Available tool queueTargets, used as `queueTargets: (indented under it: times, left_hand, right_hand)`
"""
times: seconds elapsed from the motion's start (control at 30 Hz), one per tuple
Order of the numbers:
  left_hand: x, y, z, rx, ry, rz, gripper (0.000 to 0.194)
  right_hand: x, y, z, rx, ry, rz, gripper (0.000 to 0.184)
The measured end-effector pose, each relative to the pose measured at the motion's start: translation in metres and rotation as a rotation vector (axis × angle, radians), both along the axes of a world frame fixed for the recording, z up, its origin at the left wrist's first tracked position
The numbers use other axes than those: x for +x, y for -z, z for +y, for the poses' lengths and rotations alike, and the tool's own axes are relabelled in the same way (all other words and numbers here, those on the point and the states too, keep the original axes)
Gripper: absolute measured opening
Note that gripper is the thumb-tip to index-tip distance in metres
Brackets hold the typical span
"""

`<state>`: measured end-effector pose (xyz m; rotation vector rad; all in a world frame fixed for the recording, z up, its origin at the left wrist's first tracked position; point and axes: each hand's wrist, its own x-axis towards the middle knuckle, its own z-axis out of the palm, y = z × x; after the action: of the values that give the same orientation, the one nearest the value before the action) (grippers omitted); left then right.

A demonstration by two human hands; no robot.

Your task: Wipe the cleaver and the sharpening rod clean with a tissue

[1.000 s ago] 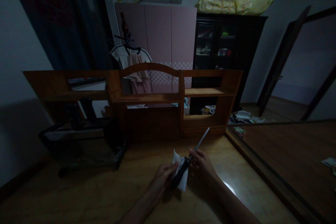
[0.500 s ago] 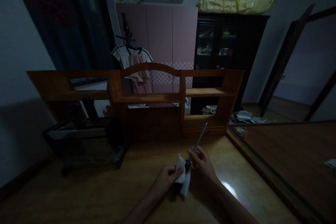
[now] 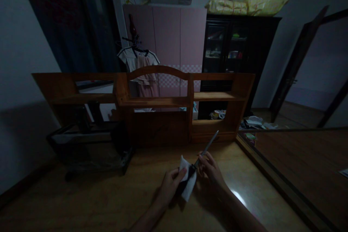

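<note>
A knife [image 3: 210, 143] with a slim grey blade and a black handle is held above the wooden surface, its tip pointing up and to the right. A white tissue [image 3: 189, 191] is folded around the black handle. My left hand [image 3: 169, 185] is closed on the tissue and handle, thumb on top. My right hand [image 3: 211, 169] pinches the blade near its base, just above the handle. The right fingertips are partly hidden and dim.
Ahead stands a wooden shelf unit [image 3: 159, 100] with several open compartments. To the left is a black-framed cart [image 3: 87, 148] holding dark items. A raised wooden edge [image 3: 272, 177] runs along the right. Beyond are a pink wardrobe [image 3: 167, 36] and a black cabinet [image 3: 261, 47].
The knife has tilted further to the right, and the tissue has spread wider, showing more of the black handle. Both hands keep their hold. The view has shifted slightly.
</note>
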<state>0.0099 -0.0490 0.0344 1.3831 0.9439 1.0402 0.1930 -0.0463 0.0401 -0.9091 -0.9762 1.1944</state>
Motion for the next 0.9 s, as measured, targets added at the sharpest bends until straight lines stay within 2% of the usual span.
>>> queueTargets:
  times: [0.17,0.4,0.67,0.9]
  left_hand:
    - [-0.001,0.005,0.006,-0.036,-0.019,0.007,0.049]
    - [-0.001,0.011,0.007,-0.087,-0.005,-0.005,0.048]
    - [-0.003,0.007,0.007,-0.14,-0.012,-0.107,0.044]
    - [-0.003,0.0,0.004,-0.183,-0.004,-0.107,0.05]
  right_hand:
    - [-0.003,-0.01,-0.006,0.025,0.065,-0.024,0.019]
    - [-0.005,-0.007,-0.003,0.025,-0.009,0.062,0.028]
    - [0.0,-0.007,0.001,0.033,0.049,0.062,0.025]
    - [0.0,-0.007,0.001,0.019,0.087,0.035,0.027]
